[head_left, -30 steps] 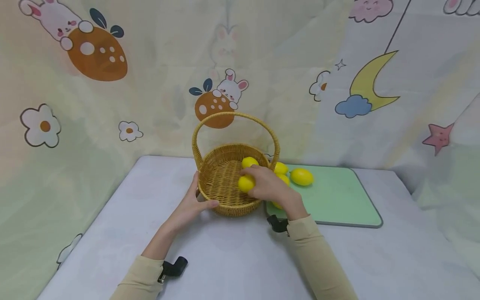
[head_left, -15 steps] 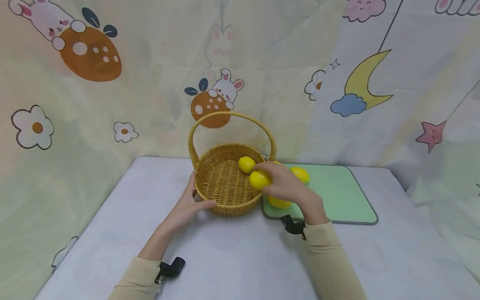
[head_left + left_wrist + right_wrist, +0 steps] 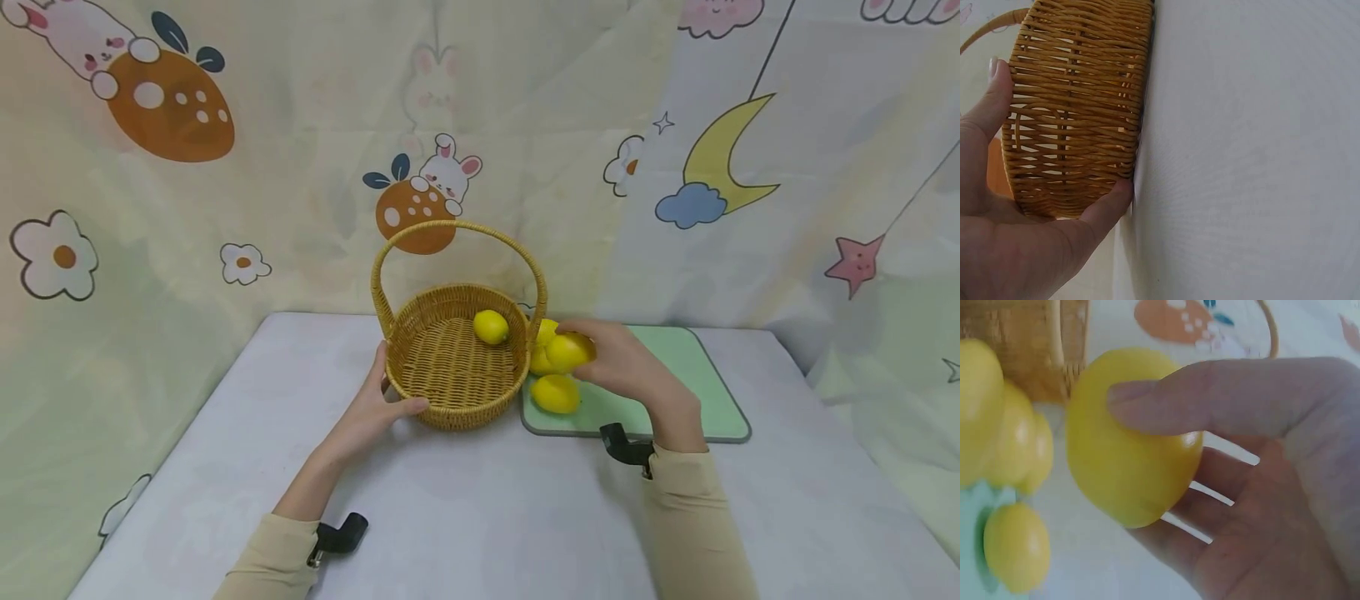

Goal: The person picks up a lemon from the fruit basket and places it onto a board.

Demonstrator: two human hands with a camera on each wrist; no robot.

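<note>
My left hand (image 3: 378,408) grips the left side of the round wicker basket (image 3: 461,417); in the left wrist view the thumb is at its rim and a fingertip at its base edge (image 3: 1125,169). A lemon (image 3: 491,327) lies inside at the back right. My right hand (image 3: 626,367) pinches another lemon (image 3: 1132,444) between thumb and fingers, over the left part of the green board (image 3: 652,417). Close by on the board lie several more lemons, one (image 3: 555,393) in front and others (image 3: 543,333) by the basket's right side. The hand may hide part of the group.
The basket's tall arched handle (image 3: 457,223) stands upright above its rim. Behind the white table (image 3: 480,517) hangs a cloth (image 3: 315,167) printed with rabbits, flowers and a moon. Each wrist wears a black camera mount (image 3: 341,533).
My right hand has carried its lemon from inside the basket rightward to above the board. The lemon at the back of the basket stays there. My left hand keeps its grip on the basket.
</note>
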